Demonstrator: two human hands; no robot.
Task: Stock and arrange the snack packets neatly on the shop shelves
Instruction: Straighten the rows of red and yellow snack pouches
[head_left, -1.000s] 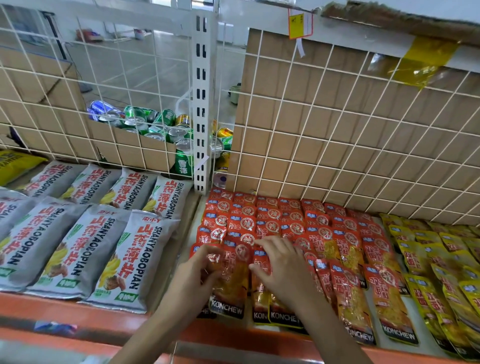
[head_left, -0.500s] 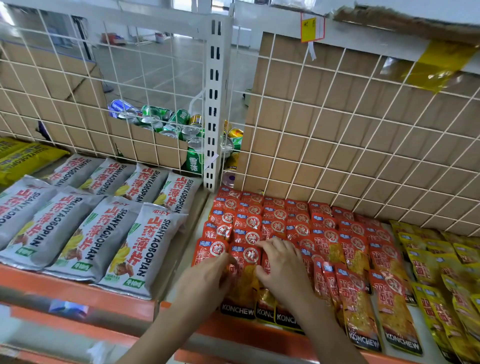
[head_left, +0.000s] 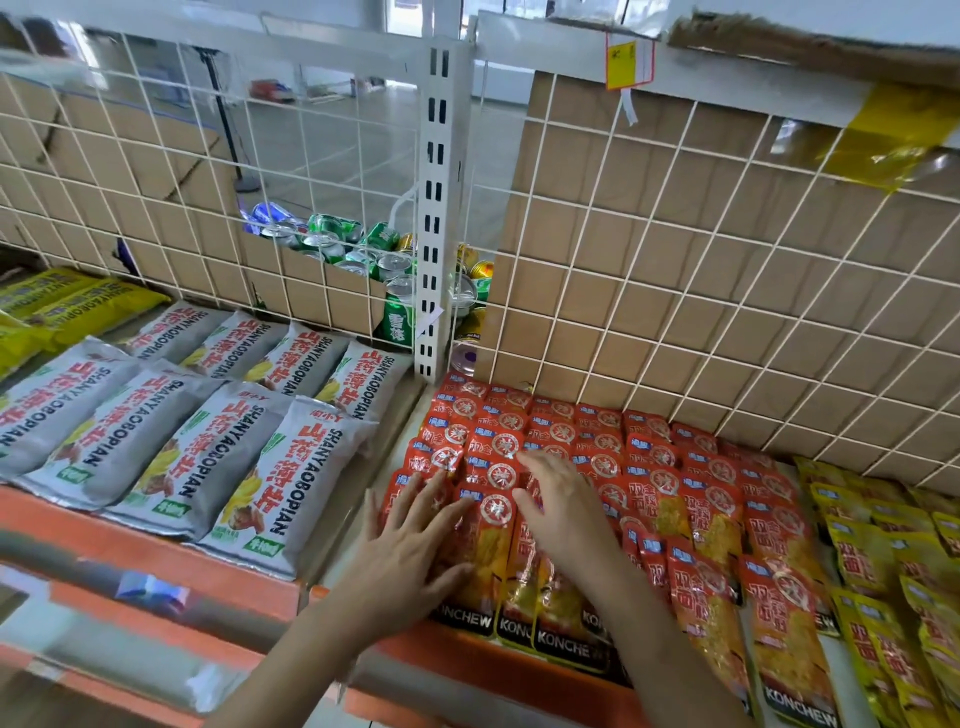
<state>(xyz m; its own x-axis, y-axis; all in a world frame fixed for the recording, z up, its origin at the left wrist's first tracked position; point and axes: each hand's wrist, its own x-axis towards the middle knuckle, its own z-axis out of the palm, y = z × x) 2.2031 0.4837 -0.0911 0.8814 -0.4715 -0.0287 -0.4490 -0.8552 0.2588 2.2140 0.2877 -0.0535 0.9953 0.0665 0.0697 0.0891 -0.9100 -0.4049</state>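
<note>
Head view: orange-edged shelf (head_left: 467, 657), wire-grid back (head_left: 675, 291)

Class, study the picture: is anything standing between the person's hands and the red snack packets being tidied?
Nothing visible does. The left hand and right hand both rest directly on the red packets, at the front left of their block.
</note>
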